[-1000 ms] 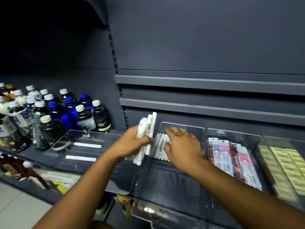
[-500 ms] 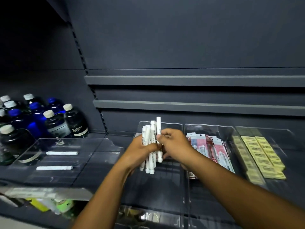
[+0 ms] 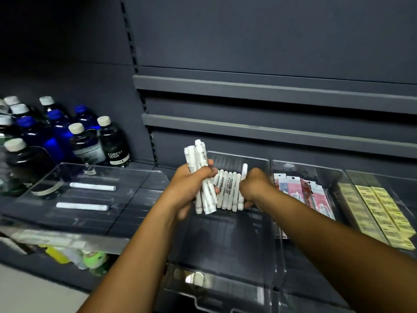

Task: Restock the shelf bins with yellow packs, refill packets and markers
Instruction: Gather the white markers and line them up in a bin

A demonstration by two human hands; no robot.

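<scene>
The left hand [image 3: 189,188] grips a bundle of white markers [image 3: 198,154] over the clear bin [image 3: 225,240]; the right hand [image 3: 255,188] pinches a single marker [image 3: 244,170] beside the row of markers [image 3: 228,188] lying inside it.

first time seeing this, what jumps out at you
The left hand grips a bundle of white markers at centre, while the right hand holds a single marker at the row in the clear bin. Dark bottles crowd the left; yellow packs line the far-right bin.
</scene>
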